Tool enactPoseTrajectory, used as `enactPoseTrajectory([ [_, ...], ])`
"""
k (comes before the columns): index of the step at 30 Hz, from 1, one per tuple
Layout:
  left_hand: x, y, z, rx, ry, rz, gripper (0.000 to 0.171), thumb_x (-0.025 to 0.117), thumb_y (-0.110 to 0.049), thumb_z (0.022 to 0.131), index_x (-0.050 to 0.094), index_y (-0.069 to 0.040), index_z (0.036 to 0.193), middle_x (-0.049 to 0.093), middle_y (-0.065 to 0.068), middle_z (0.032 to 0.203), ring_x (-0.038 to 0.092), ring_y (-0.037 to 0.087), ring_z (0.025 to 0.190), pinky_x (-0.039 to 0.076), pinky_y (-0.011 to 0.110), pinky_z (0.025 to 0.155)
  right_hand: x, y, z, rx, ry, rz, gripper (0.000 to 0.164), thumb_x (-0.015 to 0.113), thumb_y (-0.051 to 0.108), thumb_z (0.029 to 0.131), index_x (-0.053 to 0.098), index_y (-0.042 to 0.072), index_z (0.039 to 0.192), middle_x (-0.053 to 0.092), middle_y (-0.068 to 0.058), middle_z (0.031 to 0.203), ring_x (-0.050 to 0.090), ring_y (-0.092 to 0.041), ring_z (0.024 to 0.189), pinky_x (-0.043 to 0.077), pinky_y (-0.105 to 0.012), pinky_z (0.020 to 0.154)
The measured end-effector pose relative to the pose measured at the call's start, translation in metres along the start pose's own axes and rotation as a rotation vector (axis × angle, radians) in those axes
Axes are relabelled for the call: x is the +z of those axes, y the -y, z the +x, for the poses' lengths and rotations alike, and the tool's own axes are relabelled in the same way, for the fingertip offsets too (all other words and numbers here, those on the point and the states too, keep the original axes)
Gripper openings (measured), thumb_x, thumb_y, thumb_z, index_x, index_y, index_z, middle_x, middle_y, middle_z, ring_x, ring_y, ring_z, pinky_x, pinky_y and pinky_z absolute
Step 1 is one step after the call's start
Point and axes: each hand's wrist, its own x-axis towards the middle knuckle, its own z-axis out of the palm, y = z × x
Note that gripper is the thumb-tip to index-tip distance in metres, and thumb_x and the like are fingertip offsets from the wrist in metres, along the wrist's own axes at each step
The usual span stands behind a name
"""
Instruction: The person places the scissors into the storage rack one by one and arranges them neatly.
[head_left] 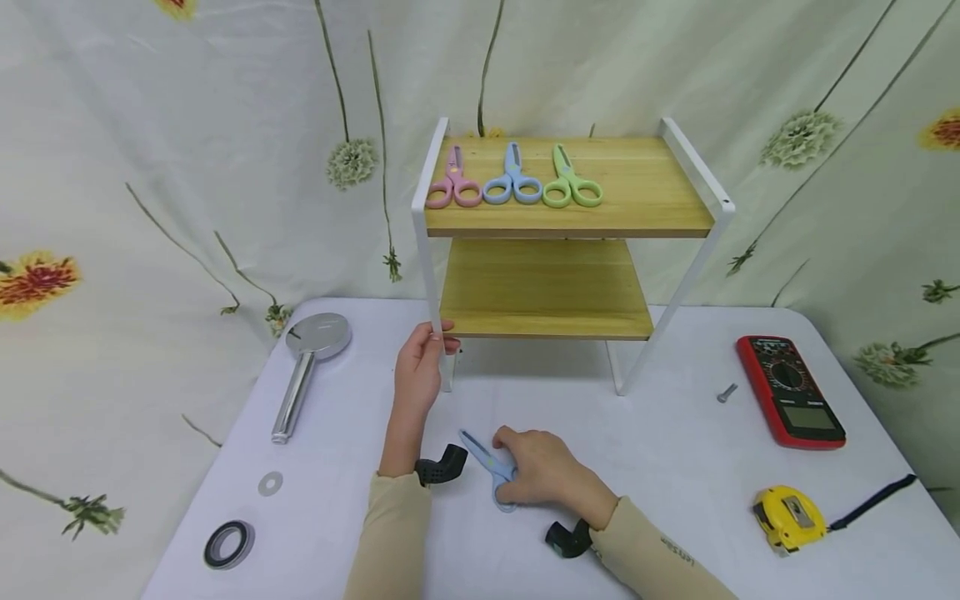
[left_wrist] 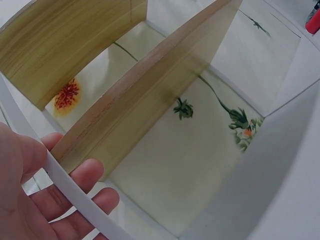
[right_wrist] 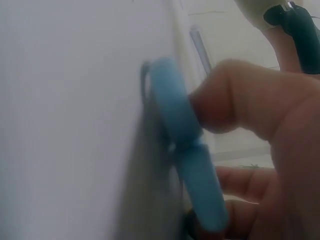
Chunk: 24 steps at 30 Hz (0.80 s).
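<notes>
In the head view my left hand [head_left: 417,371] grips the front left white leg of a two-tier wooden shelf rack [head_left: 555,292] near its lower board. The left wrist view has the thumb on one side of the white frame [left_wrist: 75,194] and curled fingers on the other. My right hand [head_left: 546,471] holds a pair of light blue scissors [head_left: 480,448] by the handles, low over the white table, blades pointing away to the left. In the right wrist view thumb and fingers lie against the blue handles [right_wrist: 175,110]. Part of the handles is hidden.
Pink scissors [head_left: 454,183], blue scissors [head_left: 513,177] and green scissors [head_left: 570,182] lie on the top board. Left are a shower head [head_left: 307,367], a washer [head_left: 270,483] and a tape roll [head_left: 228,544]. Right are a bolt [head_left: 726,393], a multimeter [head_left: 791,392] and a tape measure [head_left: 791,517].
</notes>
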Motion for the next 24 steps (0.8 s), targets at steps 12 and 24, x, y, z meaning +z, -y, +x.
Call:
enactPoseTrajectory([
  [12, -0.0006, -0.0003, -0.0007, 0.008, -0.006, -0.002, 0.029, 0.041, -0.011, 0.109, 0.063, 0.001, 0.121, 0.067, 0.028, 0.103, 0.065, 0.032, 0.101, 0.048, 0.048, 0.104, 0.0037, -0.0037, 0.0017, -0.030, 0.055, 0.091, 0.071, 0.070, 0.022, 0.074, 0.056, 0.014, 0.144, 0.065, 0.004, 0.075, 0.048, -0.006, 0.064, 0.036, -0.021, 0.058],
  [24, 0.0001, -0.0006, -0.0007, 0.010, -0.007, 0.005, 0.028, 0.040, -0.010, 0.109, 0.063, 0.001, 0.121, 0.068, 0.027, 0.103, 0.064, 0.020, 0.096, 0.050, 0.045, 0.100, 0.0019, -0.0051, 0.0024, 0.032, 0.092, 0.479, 0.058, 0.065, 0.002, 0.082, 0.061, 0.010, 0.139, 0.047, 0.006, 0.052, 0.051, -0.002, 0.039, 0.047, -0.020, 0.043],
])
